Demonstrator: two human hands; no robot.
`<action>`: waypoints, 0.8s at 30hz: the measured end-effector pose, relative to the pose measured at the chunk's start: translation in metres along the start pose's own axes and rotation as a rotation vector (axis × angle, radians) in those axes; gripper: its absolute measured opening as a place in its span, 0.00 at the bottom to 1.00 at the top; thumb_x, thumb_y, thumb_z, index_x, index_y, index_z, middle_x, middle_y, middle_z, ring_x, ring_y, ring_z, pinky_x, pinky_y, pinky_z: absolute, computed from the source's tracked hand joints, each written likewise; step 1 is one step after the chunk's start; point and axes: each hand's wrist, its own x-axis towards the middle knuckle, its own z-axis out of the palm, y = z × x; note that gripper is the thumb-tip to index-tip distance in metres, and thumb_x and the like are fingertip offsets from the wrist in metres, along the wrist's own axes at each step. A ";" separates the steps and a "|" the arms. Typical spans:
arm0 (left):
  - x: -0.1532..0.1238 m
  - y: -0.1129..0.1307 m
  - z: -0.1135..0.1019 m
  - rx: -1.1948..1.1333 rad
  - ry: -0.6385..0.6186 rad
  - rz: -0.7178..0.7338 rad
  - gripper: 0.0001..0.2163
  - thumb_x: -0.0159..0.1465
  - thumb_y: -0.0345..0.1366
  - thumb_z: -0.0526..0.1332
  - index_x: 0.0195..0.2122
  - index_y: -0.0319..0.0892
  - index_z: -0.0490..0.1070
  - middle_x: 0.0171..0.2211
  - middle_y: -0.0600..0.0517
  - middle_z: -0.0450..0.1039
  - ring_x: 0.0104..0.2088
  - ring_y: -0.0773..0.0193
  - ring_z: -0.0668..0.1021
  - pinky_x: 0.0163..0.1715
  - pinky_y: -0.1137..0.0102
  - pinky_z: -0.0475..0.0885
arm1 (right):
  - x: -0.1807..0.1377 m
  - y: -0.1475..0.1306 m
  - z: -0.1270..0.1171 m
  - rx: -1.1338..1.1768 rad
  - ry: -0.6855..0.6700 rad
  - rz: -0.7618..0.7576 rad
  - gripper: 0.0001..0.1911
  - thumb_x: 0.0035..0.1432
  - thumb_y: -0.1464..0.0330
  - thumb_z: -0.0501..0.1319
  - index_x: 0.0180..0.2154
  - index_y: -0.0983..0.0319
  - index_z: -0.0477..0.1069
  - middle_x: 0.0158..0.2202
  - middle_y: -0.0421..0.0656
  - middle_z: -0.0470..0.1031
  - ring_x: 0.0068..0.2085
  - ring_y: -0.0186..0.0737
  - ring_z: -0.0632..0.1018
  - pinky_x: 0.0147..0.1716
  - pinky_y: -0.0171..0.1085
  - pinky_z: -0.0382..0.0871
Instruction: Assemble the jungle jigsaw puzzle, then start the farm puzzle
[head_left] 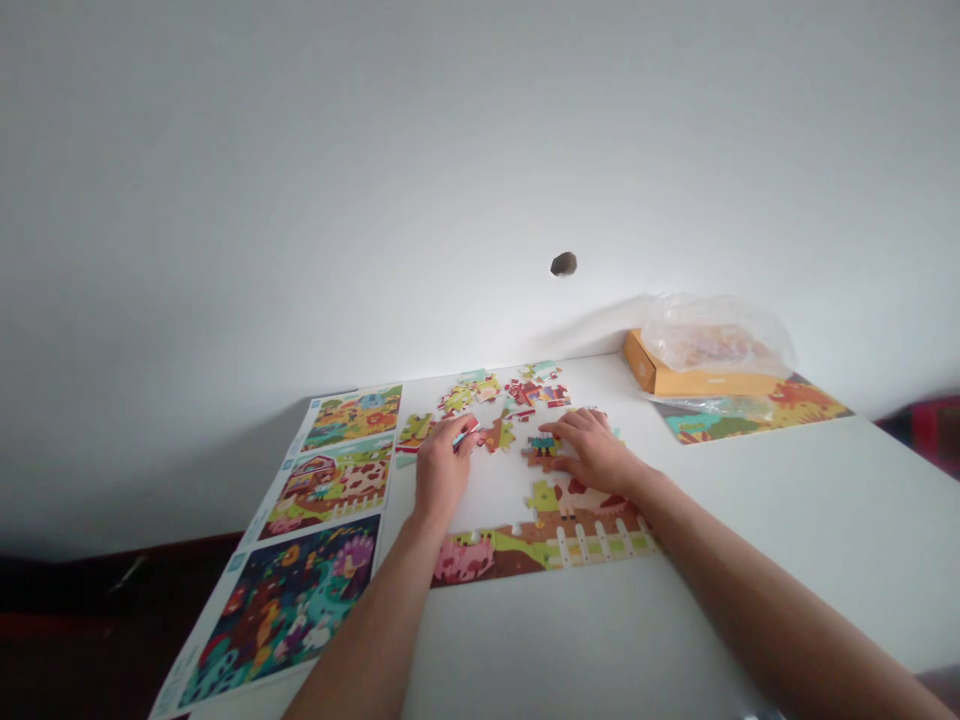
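Pinched in the fingers of my left hand (441, 468) is a small puzzle piece (466, 432) with red, white and blue on it. My right hand (592, 450) is spread low over the table, its fingertips at a puzzle piece with a teal figure (543, 446). Below the hands lies a joined part of the jigsaw (525, 548), showing a pink pig, a fence and a cow; my right hand and forearm cover some of it. Loose puzzle pieces (469, 392) lie beyond the hands, with red ones (534, 393) to their right.
On the left a picture sheet (330, 480) shows three scenes, the middle one a farm. At the back right stands an orange box (675, 380) with a clear plastic bag (712, 335) on top, partly over an animal picture (750, 420). A white wall (450, 200) borders the table.
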 end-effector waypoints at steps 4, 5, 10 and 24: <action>0.001 0.001 0.001 0.077 0.070 -0.012 0.17 0.60 0.26 0.59 0.50 0.44 0.73 0.43 0.45 0.69 0.46 0.53 0.73 0.50 0.57 0.71 | -0.001 0.000 -0.002 0.013 -0.009 -0.011 0.25 0.57 0.65 0.65 0.56 0.57 0.68 0.46 0.47 0.72 0.49 0.49 0.68 0.53 0.48 0.55; 0.001 0.002 0.001 0.101 0.075 0.001 0.18 0.60 0.25 0.59 0.50 0.45 0.73 0.45 0.45 0.67 0.48 0.52 0.73 0.52 0.56 0.70 | -0.001 0.000 -0.003 0.018 -0.007 -0.018 0.23 0.57 0.65 0.64 0.55 0.57 0.68 0.46 0.47 0.72 0.49 0.49 0.68 0.52 0.47 0.56; -0.001 0.003 -0.002 0.255 0.060 0.075 0.16 0.59 0.25 0.60 0.46 0.47 0.76 0.51 0.44 0.67 0.53 0.47 0.69 0.57 0.49 0.64 | -0.002 0.002 -0.008 0.024 0.102 0.033 0.18 0.61 0.75 0.54 0.51 0.56 0.71 0.46 0.46 0.74 0.47 0.46 0.70 0.49 0.45 0.58; -0.002 0.005 0.001 0.084 -0.075 0.099 0.08 0.62 0.29 0.60 0.39 0.44 0.76 0.39 0.48 0.72 0.43 0.57 0.74 0.49 0.59 0.70 | -0.003 0.003 -0.007 0.040 0.081 0.031 0.18 0.57 0.71 0.58 0.50 0.57 0.71 0.48 0.46 0.74 0.48 0.48 0.71 0.48 0.46 0.60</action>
